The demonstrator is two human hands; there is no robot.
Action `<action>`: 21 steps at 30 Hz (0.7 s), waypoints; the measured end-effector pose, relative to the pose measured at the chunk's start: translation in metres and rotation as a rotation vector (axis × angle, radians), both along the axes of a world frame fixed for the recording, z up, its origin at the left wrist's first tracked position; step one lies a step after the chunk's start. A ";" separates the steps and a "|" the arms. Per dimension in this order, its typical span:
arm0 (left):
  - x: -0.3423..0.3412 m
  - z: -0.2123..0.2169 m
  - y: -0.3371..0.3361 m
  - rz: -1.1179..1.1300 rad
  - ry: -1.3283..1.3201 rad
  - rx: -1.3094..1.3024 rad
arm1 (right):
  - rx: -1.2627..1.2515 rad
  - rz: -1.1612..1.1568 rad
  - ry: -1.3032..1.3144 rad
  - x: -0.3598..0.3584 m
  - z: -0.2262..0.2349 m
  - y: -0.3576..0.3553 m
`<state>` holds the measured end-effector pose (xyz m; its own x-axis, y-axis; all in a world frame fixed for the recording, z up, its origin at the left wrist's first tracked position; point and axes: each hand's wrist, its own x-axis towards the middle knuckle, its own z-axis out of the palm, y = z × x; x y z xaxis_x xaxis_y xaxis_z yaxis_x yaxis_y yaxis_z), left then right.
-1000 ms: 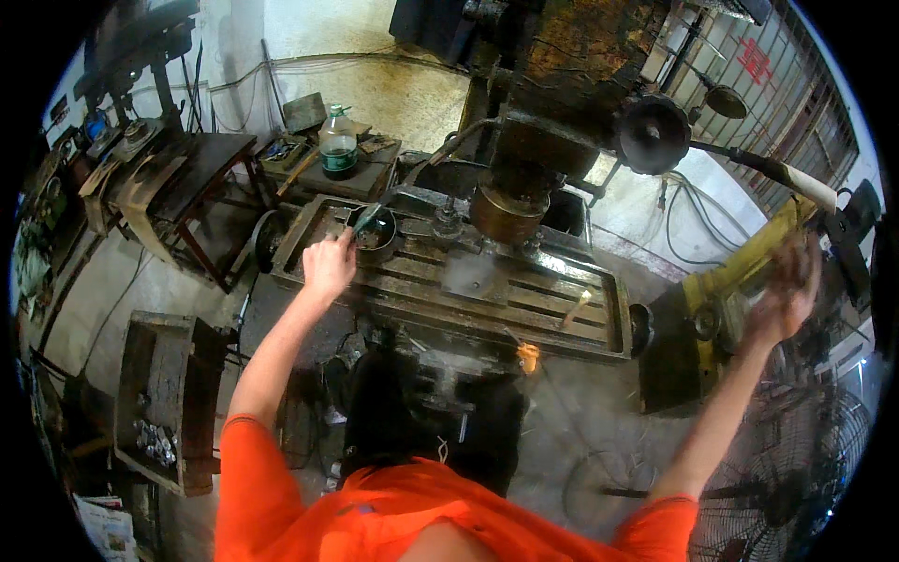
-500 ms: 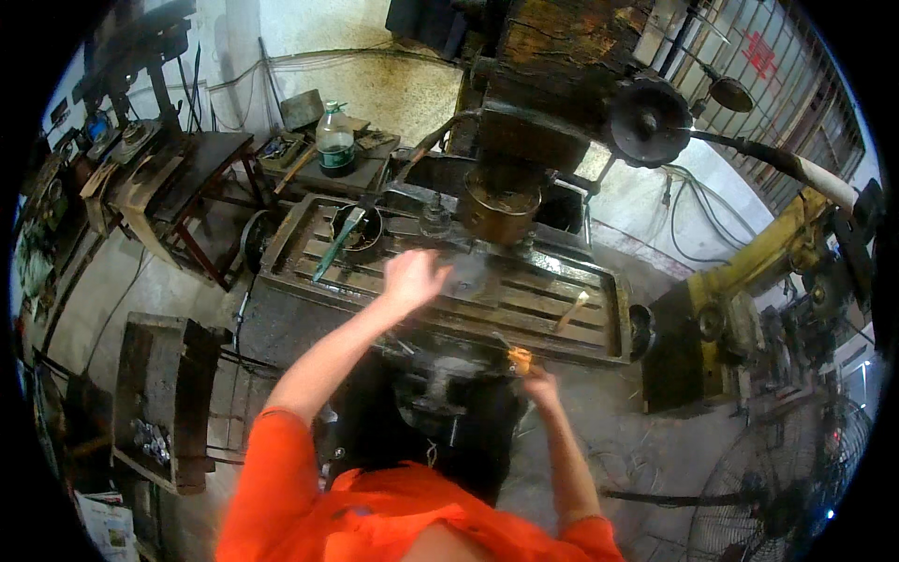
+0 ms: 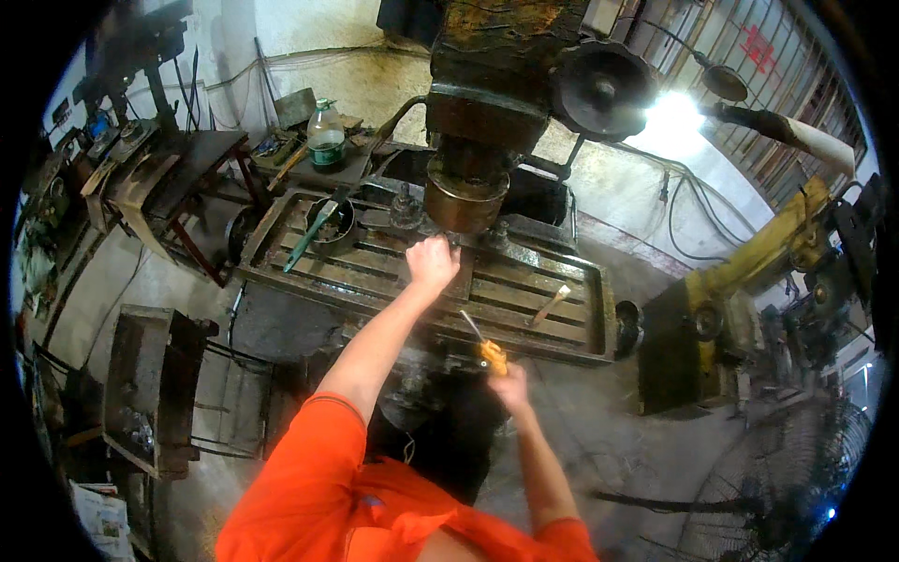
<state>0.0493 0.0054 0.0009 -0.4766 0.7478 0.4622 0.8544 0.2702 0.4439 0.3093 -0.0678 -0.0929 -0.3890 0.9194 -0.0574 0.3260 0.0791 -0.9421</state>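
Observation:
I stand at a big rusty milling machine (image 3: 496,84) with a slotted work table (image 3: 421,281). My left hand (image 3: 433,262) reaches onto the table right below the brown spindle head (image 3: 459,201), fingers curled on something I cannot make out. My right hand (image 3: 510,384) is lower, at the table's front edge, gripping a screwdriver with an orange handle (image 3: 492,354), its shaft pointing up and left. Both sleeves are orange.
A round dark bowl with a green-handled tool (image 3: 323,223) sits on the table's left end, a wooden-handled tool (image 3: 552,304) on its right. A plastic bottle (image 3: 326,136) stands behind. Dark metal stands (image 3: 154,384) are at left, a yellow machine (image 3: 740,281) at right.
My left hand moved from the bowl at the left to the middle under the spindle. My right hand dropped from the far right lever and now holds the screwdriver at the table's front.

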 end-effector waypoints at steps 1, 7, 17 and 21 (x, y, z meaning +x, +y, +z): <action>-0.001 0.003 -0.001 -0.004 -0.013 -0.022 | -0.077 0.073 0.205 0.004 -0.023 0.008; -0.003 0.006 -0.010 0.040 -0.104 -0.004 | -0.118 0.033 0.434 -0.001 0.001 -0.002; -0.001 0.011 -0.019 0.014 -0.092 -0.149 | -0.076 0.161 0.054 0.033 0.084 -0.030; -0.002 0.014 -0.014 -0.003 -0.146 -0.113 | 0.161 0.124 -0.401 0.021 0.110 -0.044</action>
<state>0.0476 -0.0082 0.0148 -0.5301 0.7925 0.3015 0.7841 0.3227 0.5302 0.3302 -0.1122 0.0171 -0.4726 0.8770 -0.0862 0.6417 0.2754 -0.7158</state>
